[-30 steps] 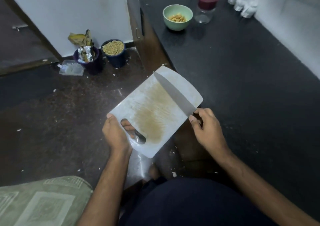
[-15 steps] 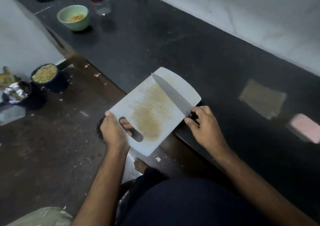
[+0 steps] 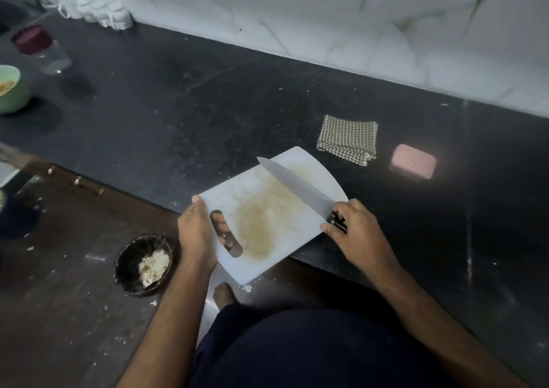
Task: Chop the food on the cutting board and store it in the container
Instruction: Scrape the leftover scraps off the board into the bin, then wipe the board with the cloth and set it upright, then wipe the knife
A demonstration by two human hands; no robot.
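A white cutting board (image 3: 267,209) with a brown stain and no food on it is held over the edge of the black counter. My left hand (image 3: 197,233) grips its handle end, fingers showing through the handle slot. My right hand (image 3: 353,233) grips the black handle of a knife (image 3: 294,184), whose blade lies flat across the board, tip pointing up-left. A dark round container (image 3: 133,257) with pale chopped food (image 3: 153,266) sits on the floor just left of my left hand.
On the black counter (image 3: 208,114) lie a checked cloth (image 3: 347,139), a pink block (image 3: 413,162), a green bowl (image 3: 12,90), a red-lidded jar (image 3: 41,49) and white cups (image 3: 98,10). A dark blue pot (image 3: 17,218) stands on the floor (image 3: 59,313). My foot (image 3: 224,294) is below the board.
The view has swung to the right along the counter, bringing the checked cloth, pink block and dark container into view. Both hands keep the same hold on board and knife.
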